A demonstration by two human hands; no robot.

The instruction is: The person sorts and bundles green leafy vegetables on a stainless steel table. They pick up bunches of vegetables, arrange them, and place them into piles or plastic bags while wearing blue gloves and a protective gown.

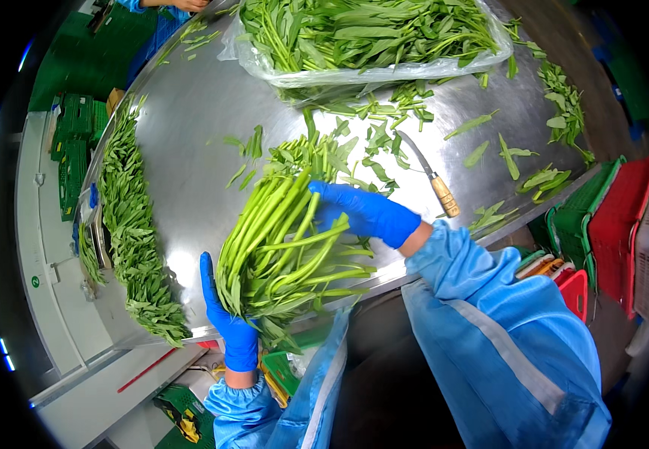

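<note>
A large bunch of leafy green stems (pixel 279 236), which looks like water spinach, lies across my left hand (pixel 229 320) at the near edge of the steel table (pixel 190 140). That hand wears a blue glove and supports the bunch from below and the left, thumb raised. My right hand (pixel 364 210), gloved in blue too, is against the bunch's upper right side; its fingertips are partly hidden by stems. To the right lies a curved knife with a wooden handle (pixel 444 195). Cut stem pieces and loose leaves (pixel 378 140) lie beyond the bunch.
A plastic-lined container (pixel 358 76) full of the greens stands at the far side. A long row of greens (pixel 128 224) lines the left edge, with another pile (pixel 563 104) at right. Red (pixel 622 236) and green crates (pixel 580 219) stand beside the table. Another person's hand (pixel 190 4) shows at top left.
</note>
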